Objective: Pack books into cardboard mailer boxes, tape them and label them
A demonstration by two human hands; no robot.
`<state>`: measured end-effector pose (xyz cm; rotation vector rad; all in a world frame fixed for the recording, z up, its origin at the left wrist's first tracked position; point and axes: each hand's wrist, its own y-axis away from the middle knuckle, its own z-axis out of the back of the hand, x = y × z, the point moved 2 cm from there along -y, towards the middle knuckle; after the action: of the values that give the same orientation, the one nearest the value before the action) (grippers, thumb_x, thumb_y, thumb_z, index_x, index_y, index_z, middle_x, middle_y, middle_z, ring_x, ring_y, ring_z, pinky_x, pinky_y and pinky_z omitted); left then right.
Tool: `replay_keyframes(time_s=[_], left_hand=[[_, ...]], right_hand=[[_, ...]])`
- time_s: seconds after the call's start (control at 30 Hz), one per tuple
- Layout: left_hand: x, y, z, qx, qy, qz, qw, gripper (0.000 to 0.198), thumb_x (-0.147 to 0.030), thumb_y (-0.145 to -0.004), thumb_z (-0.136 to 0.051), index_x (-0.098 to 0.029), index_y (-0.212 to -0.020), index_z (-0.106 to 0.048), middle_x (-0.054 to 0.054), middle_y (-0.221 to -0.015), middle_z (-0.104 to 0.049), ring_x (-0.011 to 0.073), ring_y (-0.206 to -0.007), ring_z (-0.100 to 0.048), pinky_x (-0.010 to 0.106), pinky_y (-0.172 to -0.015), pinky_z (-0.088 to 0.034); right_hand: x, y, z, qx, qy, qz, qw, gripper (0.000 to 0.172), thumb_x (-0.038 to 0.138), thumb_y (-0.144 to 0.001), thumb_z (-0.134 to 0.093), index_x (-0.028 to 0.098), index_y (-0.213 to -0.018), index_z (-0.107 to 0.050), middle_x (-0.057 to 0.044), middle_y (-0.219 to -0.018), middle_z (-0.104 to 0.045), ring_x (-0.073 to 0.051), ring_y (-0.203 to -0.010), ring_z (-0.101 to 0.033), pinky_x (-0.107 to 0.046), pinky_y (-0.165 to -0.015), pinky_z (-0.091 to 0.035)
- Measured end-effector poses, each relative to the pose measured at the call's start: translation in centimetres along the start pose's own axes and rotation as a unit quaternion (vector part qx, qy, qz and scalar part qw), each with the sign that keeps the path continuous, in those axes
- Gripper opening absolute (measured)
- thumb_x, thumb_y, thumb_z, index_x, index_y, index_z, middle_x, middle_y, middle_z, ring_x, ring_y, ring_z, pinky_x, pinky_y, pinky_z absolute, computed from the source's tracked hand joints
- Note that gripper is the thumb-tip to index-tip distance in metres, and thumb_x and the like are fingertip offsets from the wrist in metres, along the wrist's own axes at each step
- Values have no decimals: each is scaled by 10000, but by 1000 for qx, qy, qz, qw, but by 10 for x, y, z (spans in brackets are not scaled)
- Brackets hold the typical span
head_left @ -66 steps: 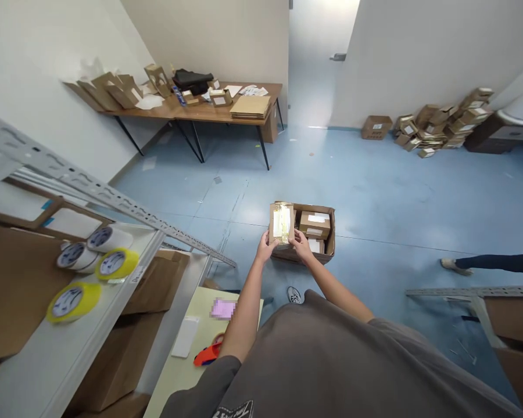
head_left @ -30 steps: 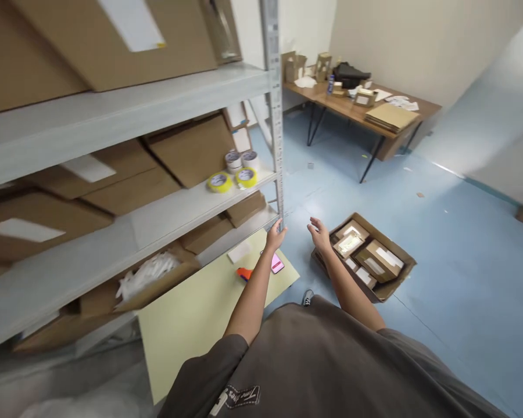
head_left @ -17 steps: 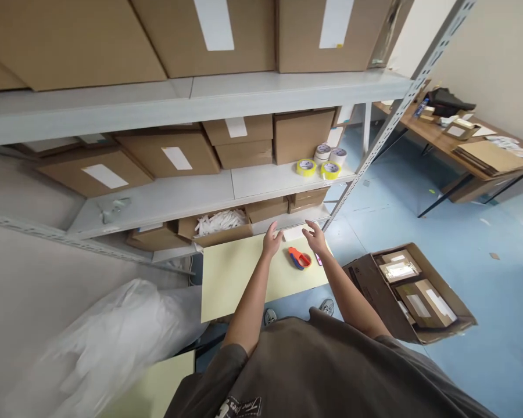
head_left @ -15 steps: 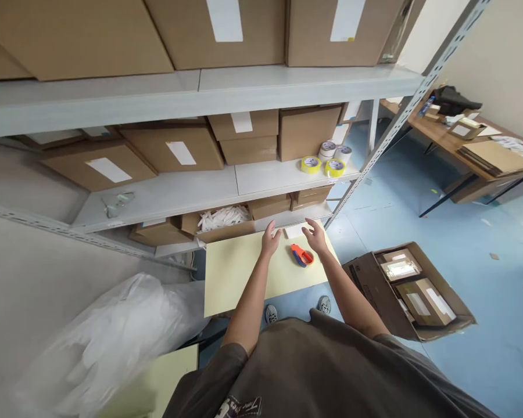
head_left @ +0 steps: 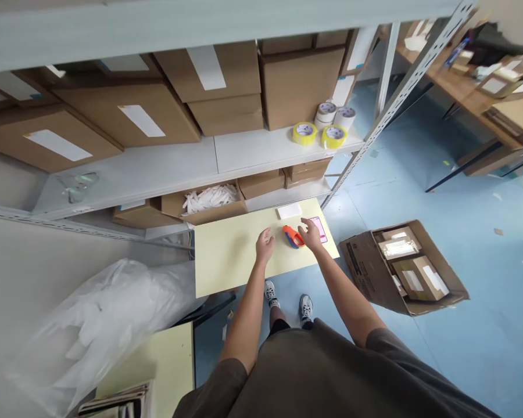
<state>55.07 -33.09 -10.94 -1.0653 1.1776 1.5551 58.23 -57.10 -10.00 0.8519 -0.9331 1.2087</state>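
- Now the right hand is lying open over one end of the orange tape dispenser on the pale yellow tabletop.
- The left hand is hovering open just beside it.
- It is looking light, rigid and plastic, with its handle seeming the safest hold.

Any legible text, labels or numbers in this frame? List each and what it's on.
None can be read.
White labels on shelf cartons: no print visible.
Tape rolls: core print too small.
Open floor carton: dark side marking, blurred.
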Motion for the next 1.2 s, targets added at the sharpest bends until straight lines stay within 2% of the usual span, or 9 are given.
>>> replay_keyframes(time_s=[0.13, 0.27, 0.4, 0.53, 0.6, 0.73, 1.0, 1.1, 1.2], left_hand=[[33, 26, -14, -6, -29, 36, 999, 421, -341, -939, -703, -230, -1345, -712, 145, -1435, -686, 286, -1262, -674, 448, -1098, -552], [59, 42, -12, -3, -46, 70, 996, 397, -340, -935, -710, -217, -1311, -733, 152, -1387, -715, 266, -1133, -724, 448, -1083, -559], [80, 51, 0, -17, -54, 88, 994, 368, -362, -932, -718, -216, -1269, -748, 128, -1270, -765, 231, -1014, -754, 420, -1047, -578], [80, 53, 12, -11, -38, 104, 994, 349, -421, -931, -711, -196, -1194, -758, 108, -1134, -793, 205, -881, -774, 378, -930, -615], [68, 50, 21, -11, -34, 96, 995, 347, -434, -927, -707, -188, -1164, -762, 102, -1104, -797, 195, -836, -777, 357, -884, -619], [26, 32, 40, -20, -25, 59, 998, 363, -449, -915, -700, -177, -1148, -760, 94, -1056, -794, 183, -795, -771, 342, -858, -614], [-68, -20, 63, -11, 23, -21, 999, 455, -515, -887, -715, -170, -1179, -759, 97, -1059, -798, 189, -826, -752, 375, -921, -600], [-110, -35, 67, 28, 34, -80, 996, 499, -574, -871, -739, -183, -1178, -780, 119, -1148, -806, 241, -1038, -749, 403, -1027, -562], [-152, -44, 72, 139, 52, -122, 981, 558, -624, -830, -783, -183, -1171, -807, 142, -1238, -795, 287, -1181, -711, 425, -1078, -529]], right_hand=[[-46, 10, -22, 57, 59, -35, 996, 339, 370, -841, -710, 216, -1139, -760, -132, -1187, -741, -321, -1118, -683, -466, -1043, -550], [-83, 19, -55, 115, 85, -102, 984, 208, 281, -784, -767, 214, -977, -730, -126, -1056, -736, -329, -1108, -663, -448, -1053, -519], [-102, 23, -85, 110, 109, -157, 975, 296, 251, -868, -729, 175, -1152, -696, -194, -1226, -712, -349, -1278, -600, -453, -1149, -441], [-91, 21, -97, 154, 313, -185, 919, 416, 170, -994, -513, 40, -1382, -590, -295, -1438, -613, -370, -1387, -553, -474, -1166, -403], [-76, 19, -93, 178, 367, -186, 894, 473, 137, -1004, -452, 23, -1455, -541, -309, -1460, -603, -366, -1371, -580, -458, -1127, -427], [-37, 16, -72, 203, 375, -138, 894, 456, 220, -1064, -401, 122, -1496, -511, -228, -1267, -729, -325, -1175, -701, -414, -965, -493], [63, 9, -20, 139, 316, 140, 928, 312, 287, -1040, -501, 151, -1320, -518, -210, -1169, -727, -321, -1006, -687, -447, -890, -516], [98, 18, -1, 146, 275, 221, 924, 282, 329, -1046, -532, 173, -1280, -508, -208, -1207, -702, -327, -1029, -674, -458, -893, -537], [131, 28, 18, 181, 247, 262, 915, 240, 384, -1059, -559, 202, -1212, -527, -173, -1187, -693, -312, -1044, -667, -440, -917, -544]])
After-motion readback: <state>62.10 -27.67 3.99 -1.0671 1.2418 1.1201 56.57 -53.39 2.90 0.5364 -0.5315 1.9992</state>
